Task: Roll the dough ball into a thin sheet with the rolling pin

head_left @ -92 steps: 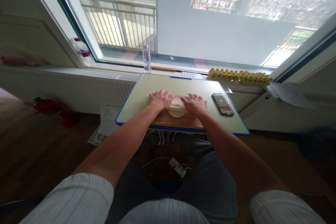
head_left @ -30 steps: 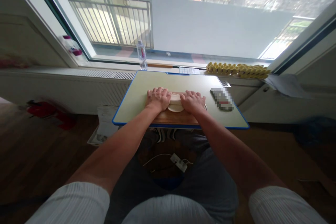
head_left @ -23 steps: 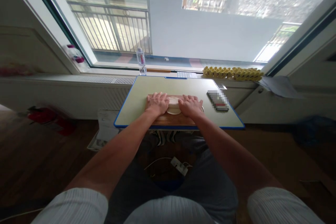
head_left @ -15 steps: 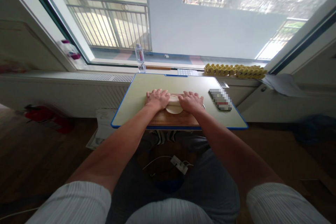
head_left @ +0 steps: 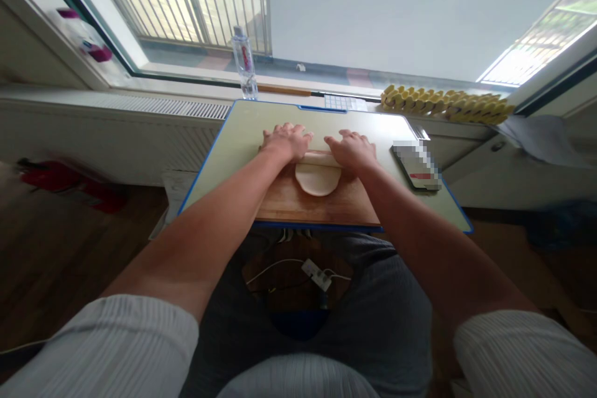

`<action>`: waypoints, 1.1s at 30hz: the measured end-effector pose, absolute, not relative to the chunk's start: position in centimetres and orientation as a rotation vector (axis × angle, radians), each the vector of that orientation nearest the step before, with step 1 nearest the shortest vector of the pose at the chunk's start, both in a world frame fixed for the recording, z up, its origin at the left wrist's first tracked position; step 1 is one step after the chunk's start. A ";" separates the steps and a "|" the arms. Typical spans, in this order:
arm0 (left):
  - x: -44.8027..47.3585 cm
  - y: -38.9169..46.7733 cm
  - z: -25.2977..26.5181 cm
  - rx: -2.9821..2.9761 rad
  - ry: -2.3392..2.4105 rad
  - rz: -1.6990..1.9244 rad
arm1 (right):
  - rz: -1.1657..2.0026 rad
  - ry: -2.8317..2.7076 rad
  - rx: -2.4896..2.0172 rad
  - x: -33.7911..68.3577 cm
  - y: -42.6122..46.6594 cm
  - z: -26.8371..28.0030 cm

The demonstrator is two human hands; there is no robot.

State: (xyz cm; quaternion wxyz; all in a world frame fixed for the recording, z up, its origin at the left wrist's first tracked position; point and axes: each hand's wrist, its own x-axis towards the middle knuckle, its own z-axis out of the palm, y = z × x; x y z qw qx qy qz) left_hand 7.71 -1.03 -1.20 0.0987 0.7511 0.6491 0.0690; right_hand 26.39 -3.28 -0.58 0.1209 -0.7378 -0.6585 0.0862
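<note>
Wooden board (head_left: pixel 321 216): reddish-brown, flat, straight-edged, faintly smeared with white, on the pale green, blue-rimmed desk (head_left: pixel 236 137).
Rolling pin (head_left: pixel 321 158): a pale, smooth cylinder lying crosswise over the board; its ends are hidden under the grips.
Dough (head_left: pixel 318 181): cream, soft-looking, a flat round with a curved near edge.
Left grip (head_left: pixel 286 142): open, palm down on the pin over the board's left, fingers stretched forward.
Right grip (head_left: pixel 353 148): likewise, over the board's right.
Dough's place: mid-board, meeting the pin, between the grips and slightly nearer the person.
</note>
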 end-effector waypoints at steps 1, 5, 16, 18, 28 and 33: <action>7.8 -0.7 -1.0 2.219 1.923 0.201 | 0.248 -1.926 -2.157 26.4 -2.9 -0.6; 8.2 0.4 -0.5 2.202 1.946 0.202 | 0.230 -1.939 -2.159 26.6 -1.4 -0.6; 8.7 2.5 -0.3 2.169 1.985 0.281 | 0.156 -1.943 -2.169 26.8 1.4 -0.8; 8.7 2.9 -0.4 2.165 1.984 0.273 | 0.150 -1.949 -2.170 26.8 1.8 -0.9; 8.7 2.6 -0.3 2.167 1.968 0.210 | 0.200 -1.947 -2.215 26.7 1.1 -0.7; 8.3 1.2 -0.3 2.178 1.945 0.127 | 0.273 -1.945 -2.230 26.6 -0.5 -0.7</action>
